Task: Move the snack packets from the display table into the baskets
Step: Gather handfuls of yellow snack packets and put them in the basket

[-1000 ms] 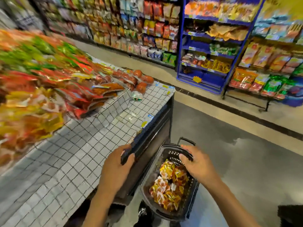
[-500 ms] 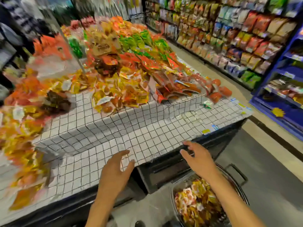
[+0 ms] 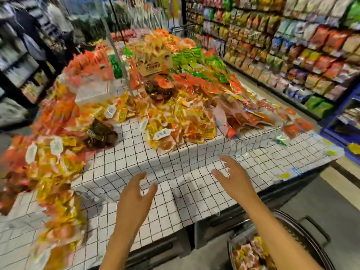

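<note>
Hands: left (image 3: 134, 193), right (image 3: 236, 179) | outstretched, fingers spread | above display table (image 3: 185, 197)

Empty hands (image 3: 136, 199) (both) over display table (image 3: 187, 193)

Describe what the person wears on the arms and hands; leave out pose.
Nothing is worn that shows. The left hand and the right hand have no gloves, and no rings can be made out, though the picture is slightly blurred. The left forearm and the right forearm are uncovered down to the picture's lower edge: no sleeve, watch or bracelet is in view.
</note>
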